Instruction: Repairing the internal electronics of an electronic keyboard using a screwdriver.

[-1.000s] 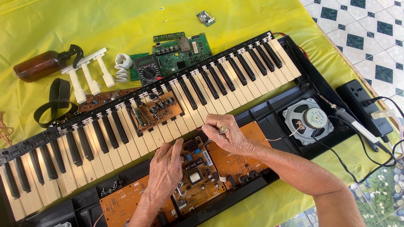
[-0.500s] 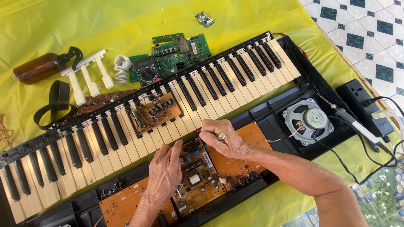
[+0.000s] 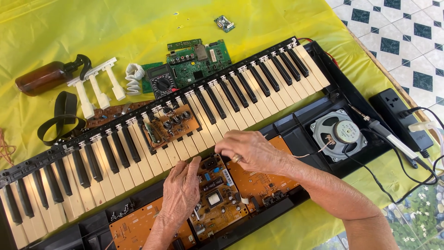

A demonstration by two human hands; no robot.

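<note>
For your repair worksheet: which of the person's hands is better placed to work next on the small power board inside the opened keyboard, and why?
Probably the left hand: it already lies flat beside the power board, fingertips at its top edge. The right hand is closed higher up, near the white keys.

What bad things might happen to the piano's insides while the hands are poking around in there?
The left hand presses on the bare brown circuit board, so small parts might bend. The right hand sits near a thin wire to the speaker; a tug could snap it. The soldering iron lies beside cables and might scorch them if hot.
</note>
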